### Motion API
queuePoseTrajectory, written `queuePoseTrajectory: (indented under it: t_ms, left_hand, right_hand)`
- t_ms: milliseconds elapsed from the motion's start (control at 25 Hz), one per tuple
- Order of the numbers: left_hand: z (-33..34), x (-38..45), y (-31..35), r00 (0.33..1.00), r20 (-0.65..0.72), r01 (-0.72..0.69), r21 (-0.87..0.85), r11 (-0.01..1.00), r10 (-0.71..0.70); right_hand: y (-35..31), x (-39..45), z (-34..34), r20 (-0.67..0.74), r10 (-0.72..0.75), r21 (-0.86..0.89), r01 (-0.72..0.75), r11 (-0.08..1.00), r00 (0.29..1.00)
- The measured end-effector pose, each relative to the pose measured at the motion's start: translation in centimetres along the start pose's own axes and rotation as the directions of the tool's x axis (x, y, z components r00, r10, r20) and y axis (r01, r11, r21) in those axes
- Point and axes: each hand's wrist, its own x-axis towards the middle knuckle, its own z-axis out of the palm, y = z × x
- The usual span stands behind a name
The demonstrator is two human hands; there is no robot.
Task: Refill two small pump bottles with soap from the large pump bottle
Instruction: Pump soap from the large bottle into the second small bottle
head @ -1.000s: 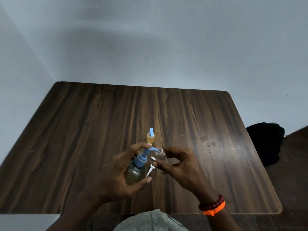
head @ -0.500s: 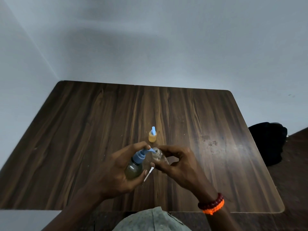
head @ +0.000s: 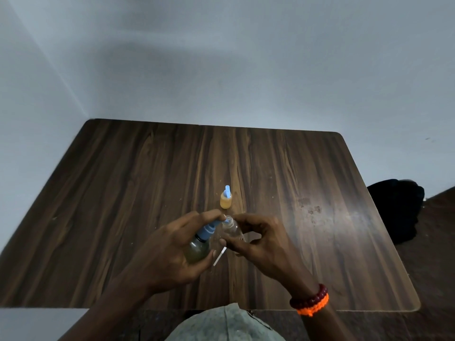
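— Wood all round you, two bottles in the air. Why hold them up instead of standing them on the desk (head: 147, 193)?

— So I can line them up by feel. My left grip (head: 170, 252) is wrapped round the big bottle (head: 197, 248), forefinger over the top of its blue pump (head: 208, 230). That finger sits there because it is the one that will press.

— And the nozzle?

— Tipped rightward so it meets the open neck of the clear bottle (head: 230, 230). My right grip (head: 256, 242) pinches that little one between thumb and fingertips, tilted in towards the spout; a light pinch lets me adjust the angle.

— It looks nearly empty.

— I judge so; I cannot see soap in it. Its white pump tube (head: 219, 258) hangs below my hands, out of the way.

— What about the amber one further off?

— The small bottle (head: 226, 201) stands upright on the desk beyond my hands, capped and looking full. It is apart so I won't knock it.
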Motion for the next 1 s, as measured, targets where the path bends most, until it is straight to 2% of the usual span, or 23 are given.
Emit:
queuePoseTrajectory:
  t_ms: [200, 480, 680, 880, 1000]
  left_hand:
    - [-0.35, -0.19, -0.35, 0.996, 0.086, 0.027, 0.016, 0.999, -0.028]
    - [-0.44, 0.24, -0.08, 1.000, 0.005, 0.000, 0.048, 0.999, 0.000]
    - [-0.76, -0.13, -0.31, 0.992, 0.122, 0.037, 0.066, 0.997, -0.045]
    - [-0.86, 0.48, 0.31, 0.999, 0.032, -0.018, 0.079, 0.997, 0.016]
    - [-0.92, 0.47, 0.26, 0.998, 0.068, 0.002, 0.083, 0.997, -0.008]
  right_hand:
    - [-0.08, 0.10, -0.46, -0.013, -0.015, 0.026, 0.015, 1.000, 1.000]
    - [-0.74, -0.02, -0.16, -0.012, -0.019, 0.052, 0.020, 0.998, 1.000]
    - [-0.63, 0.18, -0.64, -0.007, -0.021, 0.062, 0.021, 0.998, 1.000]
    - [-0.60, 0.12, -0.31, 0.007, -0.029, 0.030, 0.029, 0.999, 1.000]
    - [-0.40, 0.40, -0.54, 0.000, -0.032, 0.044, 0.032, 0.999, 0.999]
